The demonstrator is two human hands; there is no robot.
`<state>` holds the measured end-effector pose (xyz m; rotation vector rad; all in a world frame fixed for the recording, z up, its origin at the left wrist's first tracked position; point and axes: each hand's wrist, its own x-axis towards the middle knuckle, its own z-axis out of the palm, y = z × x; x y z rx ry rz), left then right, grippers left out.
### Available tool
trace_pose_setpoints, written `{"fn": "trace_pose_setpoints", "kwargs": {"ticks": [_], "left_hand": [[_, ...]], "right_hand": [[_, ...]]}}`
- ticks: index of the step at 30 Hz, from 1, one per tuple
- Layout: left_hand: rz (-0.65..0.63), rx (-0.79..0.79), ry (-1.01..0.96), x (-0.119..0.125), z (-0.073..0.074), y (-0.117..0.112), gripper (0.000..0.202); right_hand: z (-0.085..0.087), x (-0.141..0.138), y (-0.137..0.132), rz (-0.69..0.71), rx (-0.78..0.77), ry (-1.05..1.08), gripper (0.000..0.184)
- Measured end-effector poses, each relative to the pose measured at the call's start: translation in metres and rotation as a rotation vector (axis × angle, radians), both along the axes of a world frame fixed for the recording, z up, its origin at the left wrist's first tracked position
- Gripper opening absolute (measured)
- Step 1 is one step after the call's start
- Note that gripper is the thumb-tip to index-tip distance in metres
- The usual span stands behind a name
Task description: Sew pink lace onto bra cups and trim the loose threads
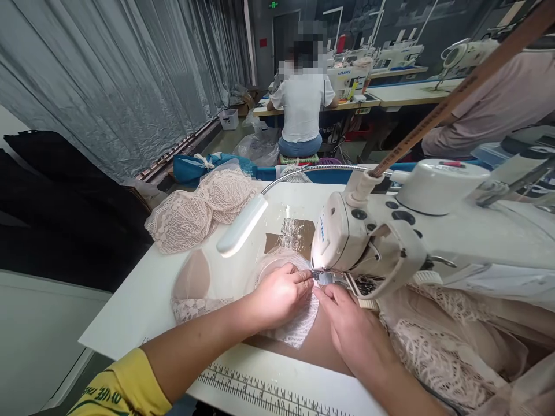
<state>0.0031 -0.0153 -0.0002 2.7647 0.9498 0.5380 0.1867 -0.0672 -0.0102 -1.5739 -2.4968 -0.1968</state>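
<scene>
A cream lace bra cup (299, 329) lies on the sewing table under the presser foot (319, 277) of a white sewing machine (336, 231). My left hand (281, 296) presses on the lace just left of the foot, its fingers curled together at the fabric edge. Close in front of the foot, my right hand (349, 318) pinches the same edge between thumb and forefinger. The fingertips partly cover the seam. Another beige cup piece with a lace band (193, 283) rests to the left, beside my left forearm.
Stacked lace cups (186, 219) sit at the table's far left corner. A lit lamp (243, 225) on a bent metal neck hangs over the table. More lace pieces (451, 352) heap at the right. A printed ruler (269, 393) runs along the front edge. A co-worker (303, 104) sits ahead.
</scene>
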Motion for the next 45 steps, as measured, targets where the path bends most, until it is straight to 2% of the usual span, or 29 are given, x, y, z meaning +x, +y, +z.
{"fn": "trace_pose_setpoints", "kwargs": {"ticks": [6,14,22,30,34,37,39,41,43,44,45], "left_hand": [[-0.067,0.01,0.038,-0.007,0.001,0.012,0.03],[-0.069,-0.002,0.023,-0.01,-0.005,0.016,0.033],[0.006,0.001,0.05,-0.007,0.002,0.019,0.032],[0.094,0.086,0.151,-0.011,-0.002,0.009,0.041],[0.21,0.018,0.218,-0.017,0.009,-0.002,0.042],[0.212,-0.099,0.201,-0.04,0.027,-0.018,0.037],[0.295,-0.122,0.126,-0.068,0.036,-0.032,0.035],[0.567,-0.074,0.026,-0.103,0.038,-0.046,0.036],[0.892,-0.064,-0.092,-0.14,0.033,-0.058,0.029],[1.007,-0.087,-0.169,-0.158,0.028,-0.063,0.023],[1.043,-0.1,-0.197,-0.173,0.022,-0.069,0.019]], "right_hand": [[-0.002,-0.003,0.001,-0.056,-0.025,-0.05,0.053],[-0.002,-0.003,0.0,-0.047,-0.01,-0.014,0.054],[-0.003,-0.003,-0.002,-0.018,0.063,-0.013,0.052],[-0.005,-0.003,0.0,-0.017,0.086,-0.003,0.048],[-0.01,0.001,0.001,0.055,0.213,0.041,0.04],[-0.016,0.005,0.005,0.146,0.285,0.1,0.038],[-0.019,0.008,0.007,0.171,0.305,0.13,0.038],[-0.023,0.01,0.008,0.175,0.29,0.154,0.038],[-0.025,0.011,0.009,0.168,0.241,0.178,0.038],[-0.026,0.012,0.009,0.159,0.211,0.19,0.039],[-0.027,0.012,0.01,0.147,0.179,0.206,0.039]]}}
